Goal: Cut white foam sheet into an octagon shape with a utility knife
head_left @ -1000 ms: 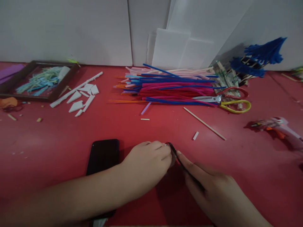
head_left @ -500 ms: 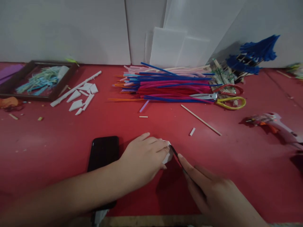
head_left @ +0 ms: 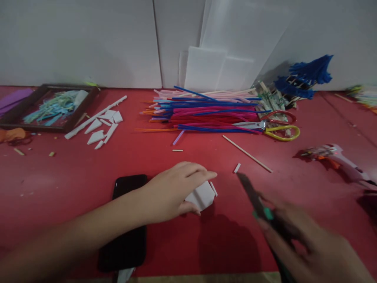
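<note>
My left hand (head_left: 173, 192) lies low on the red table, thumb and fingers around a small, angular white foam-board piece (head_left: 203, 196). The hand partly covers that piece. Along its right edge rests a narrow white offcut strip (head_left: 213, 188). To the right, my right hand (head_left: 306, 232) grips a utility knife (head_left: 250, 190) with a green part near the blade. The blade is raised apart from the foam board and points up and left. Motion blurs the knife and this hand a little. A small white stub (head_left: 237, 168) lies just beyond the knife's tip.
A black phone (head_left: 125, 243) lies beneath my left forearm. Behind are bundled pipe cleaners (head_left: 212, 112), scissors (head_left: 279, 131) and a wooden stick (head_left: 247, 153). White scraps (head_left: 96, 136) and a framed tray (head_left: 66, 127) stand left. A glue gun (head_left: 338, 157) lies right.
My right hand has drawn the knife away from the foam board, to the right. A thin strip now lies separated at the board's edge. My left hand's fingers have spread, showing more of the board.
</note>
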The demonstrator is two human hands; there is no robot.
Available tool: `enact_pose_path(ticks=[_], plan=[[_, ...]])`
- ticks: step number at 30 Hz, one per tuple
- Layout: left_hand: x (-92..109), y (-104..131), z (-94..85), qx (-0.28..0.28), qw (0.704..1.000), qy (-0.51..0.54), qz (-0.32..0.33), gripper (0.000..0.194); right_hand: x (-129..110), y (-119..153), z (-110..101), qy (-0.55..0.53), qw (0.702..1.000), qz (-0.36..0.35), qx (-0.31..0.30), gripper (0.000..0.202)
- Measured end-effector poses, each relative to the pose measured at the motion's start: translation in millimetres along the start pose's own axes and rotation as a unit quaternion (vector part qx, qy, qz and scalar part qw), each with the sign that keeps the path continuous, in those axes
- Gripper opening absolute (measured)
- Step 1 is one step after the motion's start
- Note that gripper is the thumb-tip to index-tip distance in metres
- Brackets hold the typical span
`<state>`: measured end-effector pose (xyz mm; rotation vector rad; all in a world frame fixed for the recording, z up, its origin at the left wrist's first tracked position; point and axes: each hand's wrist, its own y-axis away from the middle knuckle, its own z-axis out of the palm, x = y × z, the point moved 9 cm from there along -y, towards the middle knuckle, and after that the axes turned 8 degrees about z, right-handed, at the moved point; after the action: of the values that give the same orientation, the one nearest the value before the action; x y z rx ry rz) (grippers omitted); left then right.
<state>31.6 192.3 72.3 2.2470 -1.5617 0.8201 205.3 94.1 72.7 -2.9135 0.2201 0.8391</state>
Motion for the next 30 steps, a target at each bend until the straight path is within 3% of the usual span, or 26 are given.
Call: enact_pose_path(ticks=[1,2,6,8,11,14,18,22,26,30], plan=[[-1.6,1.0,-2.0,-0.004,1.000,-0.012,-0.007,0.076,0.7,-12.3,-5.5,-0.005,1.000,0.010,0.012,0.030],[-2.6,1.6,-2.9,-0.011,1.000,-0.021,-0.014,0.080,0.4,-25.6,-0.7,0.000,0.999,0.014,-0.029,0.025],[-1.3,1.0,2.6,-0.053,0.998,-0.012,-0.013,0.084,-0.3,-71.4,-2.0,0.000,0.999,0.012,-0.047,0.025],[-0.4,-0.1,5.7,-0.062,0.998,-0.010,-0.004,0.075,5.7,-81.1,1.0,-0.015,0.998,0.024,-0.055,0.026],[-3.4,-0.7,7.7,-0.052,0.998,-0.017,0.000,0.068,28.5,-80.0,12.2,-0.095,0.987,0.106,-0.080,0.033],[-10.1,-0.3,1.1,0.001,0.999,-0.049,-0.014,0.066,40.9,-71.8,30.5,-0.220,0.952,0.173,-0.123,0.036],[-13.0,2.1,-18.9,0.115,0.988,-0.101,-0.033,0.069,21.5,-67.8,57.4,-0.360,0.891,0.189,-0.204,0.038],[-3.1,7.7,-38.2,0.224,0.968,-0.111,-0.016,0.071,5.5,-75.0,65.1,-0.472,0.832,0.238,-0.170,0.049],[2.4,14.2,-46.8,0.290,0.949,-0.123,-0.031,0.069,-21.0,-80.5,69.9,-0.496,0.822,0.197,-0.201,0.048],[10.3,12.1,-44.1,0.288,0.948,-0.134,-0.022,0.068,-29.5,-79.0,71.9,-0.491,0.829,0.178,-0.197,0.041]])
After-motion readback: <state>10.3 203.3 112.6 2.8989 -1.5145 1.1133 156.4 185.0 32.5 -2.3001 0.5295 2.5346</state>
